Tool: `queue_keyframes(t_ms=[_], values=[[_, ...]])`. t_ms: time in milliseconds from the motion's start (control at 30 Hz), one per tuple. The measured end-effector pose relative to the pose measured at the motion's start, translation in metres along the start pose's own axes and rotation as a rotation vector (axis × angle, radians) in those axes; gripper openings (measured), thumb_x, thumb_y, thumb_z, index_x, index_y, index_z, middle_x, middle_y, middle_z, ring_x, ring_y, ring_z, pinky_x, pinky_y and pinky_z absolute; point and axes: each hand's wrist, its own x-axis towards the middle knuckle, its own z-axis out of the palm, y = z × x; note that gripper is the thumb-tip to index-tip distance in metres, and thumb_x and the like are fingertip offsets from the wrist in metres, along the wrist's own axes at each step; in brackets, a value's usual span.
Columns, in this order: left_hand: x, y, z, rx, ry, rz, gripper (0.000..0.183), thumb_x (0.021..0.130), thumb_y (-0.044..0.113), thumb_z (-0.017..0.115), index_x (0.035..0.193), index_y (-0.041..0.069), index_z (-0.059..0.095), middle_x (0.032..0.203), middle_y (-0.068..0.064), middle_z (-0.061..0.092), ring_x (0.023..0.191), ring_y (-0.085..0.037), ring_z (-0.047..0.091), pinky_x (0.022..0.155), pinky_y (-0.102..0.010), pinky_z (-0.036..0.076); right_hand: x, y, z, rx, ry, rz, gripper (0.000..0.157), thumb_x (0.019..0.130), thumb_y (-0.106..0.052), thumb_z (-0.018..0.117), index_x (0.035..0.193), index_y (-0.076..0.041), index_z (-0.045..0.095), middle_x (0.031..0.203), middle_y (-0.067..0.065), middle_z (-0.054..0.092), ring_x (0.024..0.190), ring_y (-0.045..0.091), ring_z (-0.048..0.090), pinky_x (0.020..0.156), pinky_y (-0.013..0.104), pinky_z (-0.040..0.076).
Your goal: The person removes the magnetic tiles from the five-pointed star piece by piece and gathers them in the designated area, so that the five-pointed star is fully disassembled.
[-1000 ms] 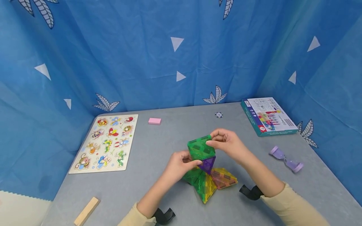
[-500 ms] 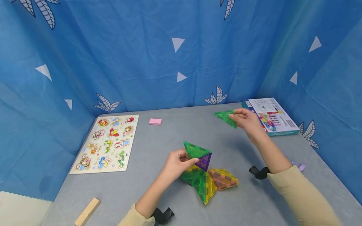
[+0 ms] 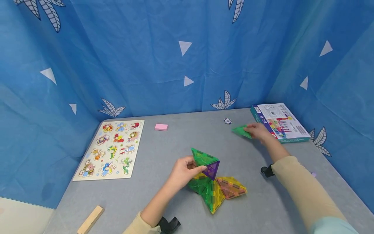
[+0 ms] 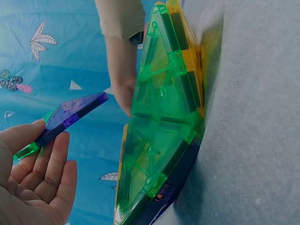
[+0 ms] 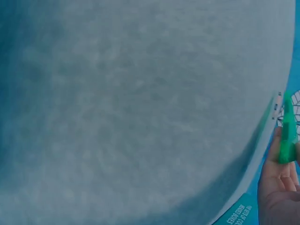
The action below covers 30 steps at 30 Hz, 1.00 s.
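I log my left grip pinched, forearm slanting upward; left wrist view shows thumb uppermost, outer fingers loosely bent. Right grip also pinched, right arm extended farther forward.

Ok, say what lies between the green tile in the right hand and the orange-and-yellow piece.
In the head view, bare grey tabletop shows between the green tile in the right hand and the orange-and-yellow piece.
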Motion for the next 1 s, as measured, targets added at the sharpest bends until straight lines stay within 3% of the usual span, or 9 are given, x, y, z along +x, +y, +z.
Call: queue_keyframes(t_ms=[367, 567, 667, 800, 1000], values=[[0.000, 0.003, 0.000, -0.005, -0.009, -0.021, 0.015, 0.082, 0.020, 0.073, 0.082, 0.005, 0.067, 0.068, -0.001, 0.061, 0.059, -0.008, 0.051, 0.050, -0.022, 0.042, -0.010, -0.001, -0.005, -0.048, -0.049, -0.043, 0.053, 0.099, -0.016, 0.044, 0.141, 0.009, 0.027, 0.138, 0.031, 0.033, 0.121, 0.040, 0.042, 0.099, 0.045, 0.038], [-0.007, 0.028, -0.004, -0.011, -0.019, -0.018, 0.010, 0.084, 0.010, 0.070, 0.085, 0.000, 0.067, 0.071, -0.009, 0.063, 0.059, -0.008, 0.050, 0.051, -0.021, 0.041, -0.033, -0.017, -0.003, -0.116, -0.047, -0.169, 0.053, 0.099, -0.023, 0.046, 0.141, 0.005, 0.031, 0.134, 0.029, 0.041, 0.119, 0.040, 0.046, 0.098, 0.049, 0.038], [-0.011, 0.038, -0.006, -0.013, -0.017, -0.023, 0.011, 0.084, 0.009, 0.069, 0.088, -0.001, 0.067, 0.072, -0.010, 0.063, 0.060, -0.008, 0.050, 0.052, -0.020, 0.042, -0.057, -0.030, 0.011, -0.114, -0.084, -0.287, 0.050, 0.097, -0.029, 0.050, 0.137, -0.002, 0.041, 0.133, 0.024, 0.047, 0.117, 0.037, 0.049, 0.096, 0.049, 0.040], [-0.011, 0.038, -0.006, -0.063, 0.003, -0.028, 0.013, 0.084, 0.010, 0.069, 0.092, 0.000, 0.066, 0.073, -0.006, 0.063, 0.063, -0.008, 0.053, 0.055, -0.021, 0.045, -0.095, -0.046, 0.042, -0.086, -0.216, -0.439, 0.044, 0.096, -0.032, 0.052, 0.131, -0.005, 0.050, 0.127, 0.019, 0.054, 0.111, 0.032, 0.056, 0.089, 0.044, 0.047], [-0.004, 0.015, 0.000, -0.154, 0.041, -0.022, 0.023, 0.084, 0.016, 0.071, 0.079, 0.002, 0.053, 0.062, 0.001, 0.048, 0.052, -0.008, 0.040, 0.048, -0.021, 0.037, -0.141, -0.057, 0.090, -0.102, -0.437, -0.483, 0.038, 0.091, -0.025, 0.062, 0.119, 0.000, 0.057, 0.104, 0.011, 0.065, 0.095, 0.026, 0.062, 0.080, 0.037, 0.051]])
